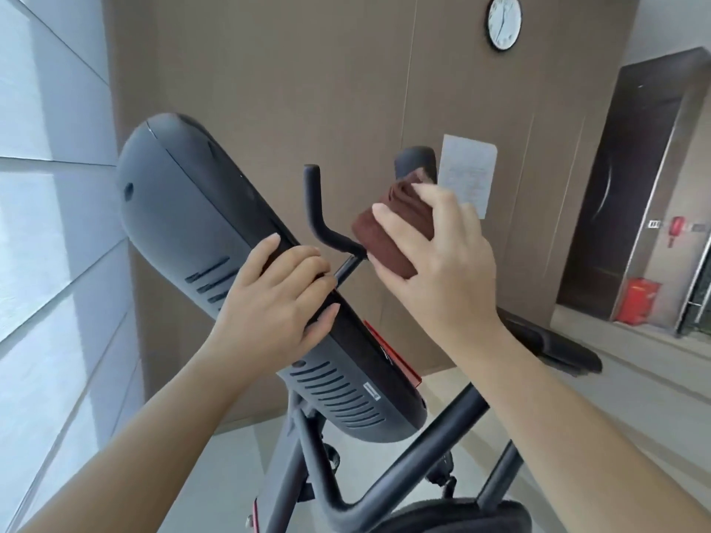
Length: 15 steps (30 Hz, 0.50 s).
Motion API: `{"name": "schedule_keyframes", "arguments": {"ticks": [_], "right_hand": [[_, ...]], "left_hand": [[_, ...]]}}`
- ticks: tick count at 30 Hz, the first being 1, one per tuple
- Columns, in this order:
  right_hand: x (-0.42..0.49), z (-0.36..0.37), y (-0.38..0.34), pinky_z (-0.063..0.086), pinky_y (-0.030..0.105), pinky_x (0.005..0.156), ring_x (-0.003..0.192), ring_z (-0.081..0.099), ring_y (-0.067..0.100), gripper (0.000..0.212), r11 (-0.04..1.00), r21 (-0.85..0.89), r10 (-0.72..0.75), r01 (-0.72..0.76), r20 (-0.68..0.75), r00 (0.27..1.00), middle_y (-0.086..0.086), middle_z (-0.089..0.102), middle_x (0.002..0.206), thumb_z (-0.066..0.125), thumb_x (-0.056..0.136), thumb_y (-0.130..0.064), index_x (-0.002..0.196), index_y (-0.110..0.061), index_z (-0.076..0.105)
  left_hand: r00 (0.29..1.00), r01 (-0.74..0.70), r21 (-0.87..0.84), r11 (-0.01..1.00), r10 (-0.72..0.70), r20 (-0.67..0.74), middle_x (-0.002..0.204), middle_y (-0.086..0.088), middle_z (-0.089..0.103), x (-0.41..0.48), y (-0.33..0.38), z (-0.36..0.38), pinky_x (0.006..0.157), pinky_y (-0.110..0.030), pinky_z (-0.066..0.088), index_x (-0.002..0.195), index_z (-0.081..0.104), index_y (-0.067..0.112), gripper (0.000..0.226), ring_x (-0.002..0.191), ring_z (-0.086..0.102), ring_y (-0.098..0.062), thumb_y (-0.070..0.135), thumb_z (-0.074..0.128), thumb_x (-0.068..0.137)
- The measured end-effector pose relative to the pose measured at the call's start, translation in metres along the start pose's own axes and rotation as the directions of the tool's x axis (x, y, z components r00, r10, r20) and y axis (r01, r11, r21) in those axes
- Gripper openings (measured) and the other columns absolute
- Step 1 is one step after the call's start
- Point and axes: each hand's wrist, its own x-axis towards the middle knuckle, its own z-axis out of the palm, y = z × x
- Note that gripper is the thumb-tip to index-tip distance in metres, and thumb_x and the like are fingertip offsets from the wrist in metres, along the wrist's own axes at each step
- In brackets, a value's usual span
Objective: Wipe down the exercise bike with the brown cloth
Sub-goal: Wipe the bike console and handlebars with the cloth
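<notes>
Brown cloth (388, 228) bunched in my right hand (442, 263), fingers curled round it and pressing it to the handlebar (417, 157) of the bike (404, 467), just beyond my left hand (277, 302), which clasps the edge of the console (184, 209). The risk, as I judge it: the cloth may slide off the bar if my squeeze slackens, and a hard pull from the left could tilt the console on its mount. The bar under the cloth is hidden, so I cannot tell how far it wraps; the console's screen faces away; the saddle (454, 517) below my wrists is cut off
</notes>
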Motion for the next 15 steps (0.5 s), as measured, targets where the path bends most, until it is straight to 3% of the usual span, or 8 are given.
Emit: {"name": "schedule_keyframes", "arguments": {"ticks": [4,7,12,15], "right_hand": [[-0.042,-0.005,0.006,0.053,0.039,0.058,0.082,0.058,0.033,0.034,0.997,-0.057,-0.055,0.058,0.057,0.997,0.020,0.062,0.111,0.068,0.079,-0.022,0.112,-0.017,0.066],[-0.057,-0.015,0.007,0.055,0.045,0.063,0.084,0.060,0.036,0.032,0.998,-0.001,-0.069,0.070,0.102,0.992,0.024,0.061,0.108,0.068,0.080,-0.022,0.111,-0.013,0.067],[0.000,-0.019,0.002,0.053,0.044,0.080,0.102,0.057,0.037,0.037,0.988,0.116,0.115,-0.104,-0.091,0.989,0.026,0.055,0.111,0.070,0.079,-0.021,0.113,-0.008,0.065],[0.030,-0.010,0.000,0.051,0.040,0.081,0.105,0.053,0.034,0.039,0.971,0.122,0.213,-0.203,-0.074,0.974,0.022,0.053,0.115,0.068,0.079,-0.024,0.117,-0.013,0.063]], "left_hand": [[0.999,-0.031,0.000,1.000,0.031,0.018,0.096,-0.005,0.067,0.000,-0.003,-0.001,0.102,-0.042,0.024,0.090,0.068,0.009,0.026,0.100,0.062,-0.024,0.030,0.053,0.085],[0.998,-0.055,-0.001,0.998,0.055,0.031,0.097,-0.007,0.067,-0.001,-0.005,-0.001,0.101,-0.043,0.024,0.091,0.068,0.008,0.031,0.101,0.062,-0.024,0.035,0.053,0.084],[0.997,-0.062,-0.016,0.998,0.063,0.052,0.099,-0.008,0.068,-0.003,-0.007,0.001,0.101,-0.044,0.024,0.091,0.068,0.008,0.044,0.103,0.061,-0.025,0.048,0.053,0.081],[0.997,-0.062,-0.015,0.998,0.062,0.054,0.100,-0.009,0.067,-0.004,-0.006,0.003,0.101,-0.044,0.024,0.091,0.068,0.008,0.047,0.104,0.061,-0.025,0.052,0.056,0.079]]}}
